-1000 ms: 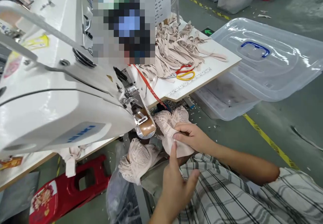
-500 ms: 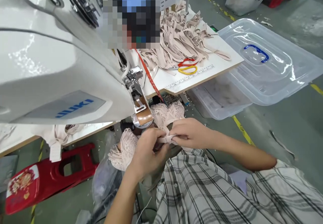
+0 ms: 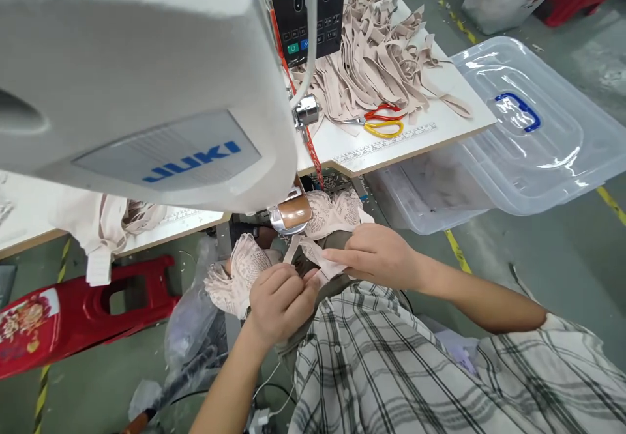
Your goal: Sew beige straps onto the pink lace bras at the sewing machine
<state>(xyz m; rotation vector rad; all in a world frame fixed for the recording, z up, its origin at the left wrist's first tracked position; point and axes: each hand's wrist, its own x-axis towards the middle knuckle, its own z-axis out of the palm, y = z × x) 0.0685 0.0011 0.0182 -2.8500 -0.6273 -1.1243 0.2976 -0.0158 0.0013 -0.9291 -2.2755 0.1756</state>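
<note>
Beige lace bras (image 3: 337, 212) hang below the front of a JUKI sewing machine (image 3: 195, 154), with more lace cups (image 3: 239, 277) over my lap to the left. My left hand (image 3: 283, 300) is closed, thumb and fingers pinching the lower edge of a pale fabric band (image 3: 320, 257). Across from it, my right hand (image 3: 379, 255) grips the other side of that band, its index finger stretched along the cloth. Just above the hands sits the machine's rounded brown-topped arm end (image 3: 293, 214). The fingertips of my left hand are partly hidden.
Right of the machine, a white table (image 3: 415, 144) carries a heap of beige straps (image 3: 376, 62), scissors (image 3: 384, 121) and a printed ruler. A lidded plastic bin (image 3: 538, 134) stands beyond its edge. A red stool (image 3: 83, 317) is at left, and a control panel (image 3: 303, 10) stands behind.
My hands have moved slightly apart, and the band between them now lies flatter and more open. My view has shifted, so the machine head fills more of the picture.
</note>
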